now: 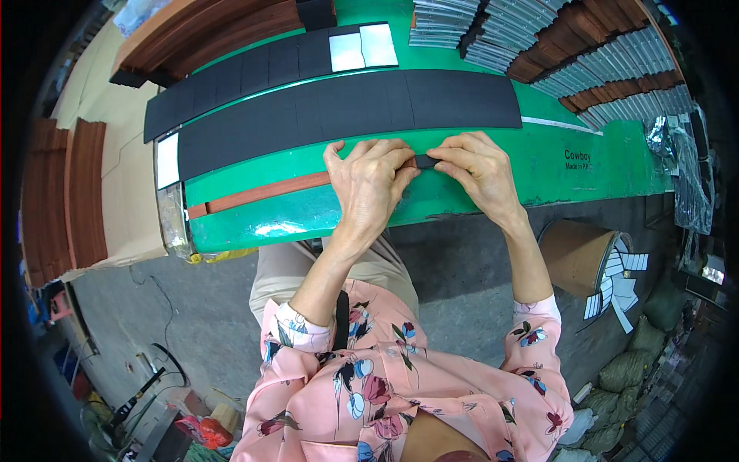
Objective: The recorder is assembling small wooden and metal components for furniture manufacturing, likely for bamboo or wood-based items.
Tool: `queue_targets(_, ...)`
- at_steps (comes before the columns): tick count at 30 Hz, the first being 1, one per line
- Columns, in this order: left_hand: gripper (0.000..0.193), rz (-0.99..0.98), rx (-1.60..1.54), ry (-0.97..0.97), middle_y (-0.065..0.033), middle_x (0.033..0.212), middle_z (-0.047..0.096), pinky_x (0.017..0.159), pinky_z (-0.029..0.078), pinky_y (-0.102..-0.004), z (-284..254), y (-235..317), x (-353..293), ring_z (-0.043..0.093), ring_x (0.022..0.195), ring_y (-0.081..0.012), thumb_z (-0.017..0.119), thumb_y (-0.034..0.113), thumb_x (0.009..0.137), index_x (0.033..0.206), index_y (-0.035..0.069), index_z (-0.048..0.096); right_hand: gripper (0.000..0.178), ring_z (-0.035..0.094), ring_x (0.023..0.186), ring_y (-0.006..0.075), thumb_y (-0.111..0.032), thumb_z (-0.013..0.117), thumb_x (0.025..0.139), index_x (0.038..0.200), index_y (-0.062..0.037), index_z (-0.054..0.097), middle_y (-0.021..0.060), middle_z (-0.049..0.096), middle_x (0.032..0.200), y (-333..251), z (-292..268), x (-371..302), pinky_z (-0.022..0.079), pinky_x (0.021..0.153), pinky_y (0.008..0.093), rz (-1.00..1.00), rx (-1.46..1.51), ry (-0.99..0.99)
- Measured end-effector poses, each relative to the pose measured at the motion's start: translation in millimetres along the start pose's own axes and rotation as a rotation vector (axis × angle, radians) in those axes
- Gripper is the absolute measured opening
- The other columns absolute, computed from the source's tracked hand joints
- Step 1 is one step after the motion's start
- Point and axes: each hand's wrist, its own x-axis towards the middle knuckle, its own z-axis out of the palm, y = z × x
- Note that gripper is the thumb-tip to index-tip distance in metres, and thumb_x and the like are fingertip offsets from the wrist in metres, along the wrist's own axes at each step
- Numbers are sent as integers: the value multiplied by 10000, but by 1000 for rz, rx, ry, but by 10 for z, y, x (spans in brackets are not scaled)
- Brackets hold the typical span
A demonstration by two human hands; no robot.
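Note:
A long reddish-brown wooden strip lies slantwise along the near side of the green tabletop. Its right part passes beneath my left hand, whose thumb and fingers are closed around it close to that end. A small black pad sits at the strip's right end. My right hand pinches this pad between thumb and fingertips, close to the left thumb. Just beyond both hands runs a long row of black foam sheet, scored into pieces, with a white backing square showing at its left end.
Behind lies a second black row with white squares. Brown wooden strips are stacked on cardboard at left, more at the back. Silvery-edged strips fill the far right. A drum holding white scraps stands below the table.

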Motion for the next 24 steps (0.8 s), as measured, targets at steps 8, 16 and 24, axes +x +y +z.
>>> queue_targets(8, 184, 2, 1, 9, 27, 890, 650, 896, 272, -454, 9, 3, 3, 577, 887, -159, 724, 218, 662, 799, 105, 680, 190, 572, 792, 225, -75, 696, 666, 855, -62, 679, 46, 618, 826, 2, 3, 5, 476, 689, 324, -1, -13, -10)
queue_targets(16, 182, 0, 3, 2, 33, 887, 649, 913, 263, -468, 0, 7, 0, 576, 889, -153, 722, 223, 665, 799, 108, 681, 186, 566, 789, 218, -82, 689, 679, 863, -52, 674, 53, 614, 830, 25, 17, -1, 462, 664, 310, -33, -12, -5)
queue_targets(24, 239, 4, 26, -2, 19, 924, 636, 930, 259, -496, -13, 23, 3, 570, 913, -171, 724, 215, 663, 879, 128, 670, 228, 573, 851, 226, -72, 687, 688, 913, -46, 669, 68, 621, 882, 53, -12, -42, 467, 725, 313, 21, 19, -60)
